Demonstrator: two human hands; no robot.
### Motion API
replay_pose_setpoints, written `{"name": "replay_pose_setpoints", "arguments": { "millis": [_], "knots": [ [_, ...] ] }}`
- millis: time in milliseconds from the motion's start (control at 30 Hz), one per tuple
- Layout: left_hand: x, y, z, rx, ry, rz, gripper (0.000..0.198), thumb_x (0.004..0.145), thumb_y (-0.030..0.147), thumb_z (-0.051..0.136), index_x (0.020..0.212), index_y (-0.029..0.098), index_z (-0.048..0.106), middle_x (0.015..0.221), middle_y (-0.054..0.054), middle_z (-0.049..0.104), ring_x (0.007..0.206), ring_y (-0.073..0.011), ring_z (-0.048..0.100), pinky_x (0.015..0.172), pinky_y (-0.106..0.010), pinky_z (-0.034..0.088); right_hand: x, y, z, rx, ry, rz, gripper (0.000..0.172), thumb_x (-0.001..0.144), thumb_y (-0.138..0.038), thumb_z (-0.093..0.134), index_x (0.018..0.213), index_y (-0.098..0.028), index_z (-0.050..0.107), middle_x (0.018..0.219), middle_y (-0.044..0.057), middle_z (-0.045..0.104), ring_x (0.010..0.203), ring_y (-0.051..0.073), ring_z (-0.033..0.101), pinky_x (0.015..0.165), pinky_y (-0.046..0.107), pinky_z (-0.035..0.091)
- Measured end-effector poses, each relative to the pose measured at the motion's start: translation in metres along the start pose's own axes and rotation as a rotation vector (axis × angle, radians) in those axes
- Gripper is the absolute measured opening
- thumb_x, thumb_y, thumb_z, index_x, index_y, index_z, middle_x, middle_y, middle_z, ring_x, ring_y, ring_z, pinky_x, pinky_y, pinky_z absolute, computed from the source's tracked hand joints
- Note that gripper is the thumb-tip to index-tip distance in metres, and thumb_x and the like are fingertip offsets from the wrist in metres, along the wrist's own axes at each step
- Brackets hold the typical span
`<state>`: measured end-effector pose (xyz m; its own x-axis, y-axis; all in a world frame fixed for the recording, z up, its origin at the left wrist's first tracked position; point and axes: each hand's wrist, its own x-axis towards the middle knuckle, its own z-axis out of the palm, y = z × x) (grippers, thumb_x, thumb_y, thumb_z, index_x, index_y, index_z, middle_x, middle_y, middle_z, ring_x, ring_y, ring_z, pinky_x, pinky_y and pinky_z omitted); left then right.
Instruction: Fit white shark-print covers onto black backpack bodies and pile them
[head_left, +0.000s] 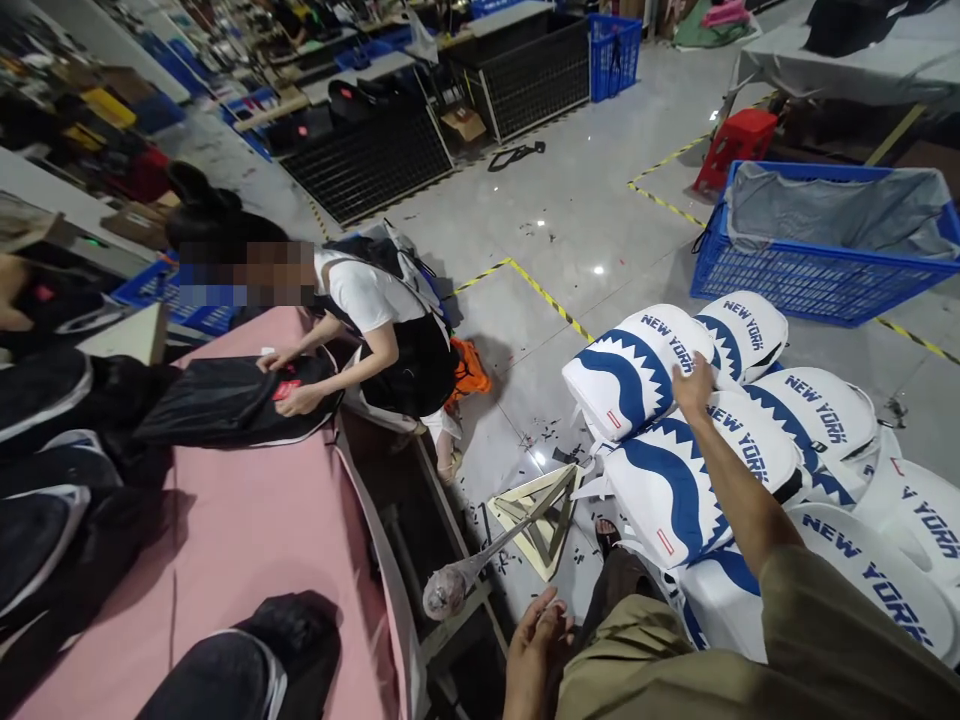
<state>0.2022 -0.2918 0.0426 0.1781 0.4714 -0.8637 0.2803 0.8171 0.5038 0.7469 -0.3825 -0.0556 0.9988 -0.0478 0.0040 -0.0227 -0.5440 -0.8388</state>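
My right hand (694,386) reaches out to a pile of white bags with blue shark-mouth prints and NEW YORK lettering (679,480). Its fingers curl into the gap between the topmost bag (634,372) and the one below it, gripping the lower bag's top edge. My left hand (535,640) hangs loose by my knee at the bottom of the view. Its fingers are slack and hold nothing. My olive sleeve and trouser leg fill the lower right.
A pink table (247,530) on the left carries black bags (225,400); a seated person in a white shirt (375,300) handles one. A wooden frame (536,515) and a stick lie on the grey floor. A blue crate (817,270) stands behind the pile.
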Motion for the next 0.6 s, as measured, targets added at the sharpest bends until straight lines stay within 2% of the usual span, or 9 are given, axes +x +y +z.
{"name": "replay_pose_setpoints", "arguments": {
  "millis": [67, 133, 167, 233, 300, 400, 500, 600],
  "knots": [
    [0.002, 0.001, 0.0, -0.014, -0.02, -0.005, 0.066, 0.047, 0.047, 0.112, 0.104, 0.021, 0.091, 0.098, -0.012, 0.086, 0.09, -0.0318, 0.085, 0.078, -0.037, 0.067, -0.013, -0.015, 0.035, -0.07, -0.226, -0.188, 0.077, 0.099, -0.051, 0.076, 0.166, -0.017, 0.057, 0.173, 0.025, 0.054, 0.163, 0.037, 0.045, 0.141, 0.059, 0.03],
    [0.005, 0.002, -0.005, -0.03, -0.052, 0.005, 0.067, 0.051, 0.051, 0.111, 0.107, 0.021, 0.091, 0.1, -0.012, 0.086, 0.092, -0.0305, 0.085, 0.081, -0.037, 0.067, -0.035, -0.024, 0.066, -0.222, -0.494, -0.322, 0.085, 0.1, -0.06, 0.076, 0.17, -0.017, 0.055, 0.181, 0.026, 0.044, 0.169, 0.042, 0.037, 0.141, 0.063, 0.025],
    [0.007, 0.002, -0.009, -0.039, -0.061, 0.014, 0.067, 0.054, 0.052, 0.111, 0.109, 0.021, 0.09, 0.101, -0.012, 0.086, 0.093, -0.0299, 0.085, 0.082, -0.037, 0.067, -0.047, -0.026, 0.078, -0.32, -0.596, -0.354, 0.09, 0.1, -0.065, 0.074, 0.172, -0.015, 0.052, 0.185, 0.027, 0.036, 0.172, 0.044, 0.03, 0.141, 0.065, 0.022],
    [0.013, -0.002, -0.02, -0.059, -0.035, 0.032, 0.068, 0.055, 0.053, 0.11, 0.111, 0.021, 0.089, 0.103, -0.012, 0.086, 0.093, -0.0292, 0.084, 0.082, -0.037, 0.066, -0.072, -0.025, 0.092, -0.511, -0.714, -0.349, 0.097, 0.103, -0.07, 0.067, 0.178, -0.014, 0.042, 0.191, 0.026, 0.021, 0.177, 0.046, 0.016, 0.141, 0.068, 0.015],
    [0.016, -0.011, -0.032, -0.086, 0.041, 0.049, 0.07, 0.053, 0.051, 0.11, 0.111, 0.019, 0.087, 0.101, -0.011, 0.085, 0.091, -0.0285, 0.083, 0.079, -0.037, 0.065, -0.091, -0.02, 0.094, -0.672, -0.749, -0.321, 0.096, 0.109, -0.07, 0.055, 0.183, -0.014, 0.032, 0.193, 0.024, 0.012, 0.179, 0.044, 0.009, 0.142, 0.067, 0.013],
    [0.016, -0.033, -0.048, -0.104, 0.088, 0.061, 0.066, 0.057, 0.049, 0.107, 0.11, 0.018, 0.082, 0.094, -0.009, 0.082, 0.081, -0.0237, 0.08, 0.073, -0.033, 0.062, -0.101, -0.01, 0.081, -0.785, -0.717, -0.343, 0.096, 0.111, -0.073, 0.038, 0.183, -0.011, 0.031, 0.192, 0.026, 0.015, 0.178, 0.044, 0.014, 0.141, 0.065, 0.018],
    [0.018, -0.047, -0.065, -0.085, 0.132, 0.029, 0.05, 0.073, 0.041, 0.099, 0.109, 0.017, 0.074, 0.086, -0.004, 0.077, 0.073, -0.0182, 0.075, 0.067, -0.028, 0.057, -0.084, 0.002, 0.074, -0.739, -0.694, -0.384, 0.111, 0.103, -0.084, 0.028, 0.178, -0.003, 0.04, 0.186, 0.035, 0.024, 0.175, 0.052, 0.022, 0.135, 0.071, 0.027],
    [0.031, -0.047, -0.102, -0.182, 0.267, 0.011, 0.04, 0.08, 0.028, 0.091, 0.111, 0.016, 0.069, 0.084, -0.004, 0.074, 0.067, -0.0169, 0.073, 0.062, -0.027, 0.055, -0.063, 0.008, 0.078, -0.67, -0.692, -0.351, 0.132, 0.087, -0.098, 0.028, 0.175, -0.002, 0.046, 0.175, 0.044, 0.039, 0.17, 0.058, 0.031, 0.125, 0.079, 0.036]
  ]
}}
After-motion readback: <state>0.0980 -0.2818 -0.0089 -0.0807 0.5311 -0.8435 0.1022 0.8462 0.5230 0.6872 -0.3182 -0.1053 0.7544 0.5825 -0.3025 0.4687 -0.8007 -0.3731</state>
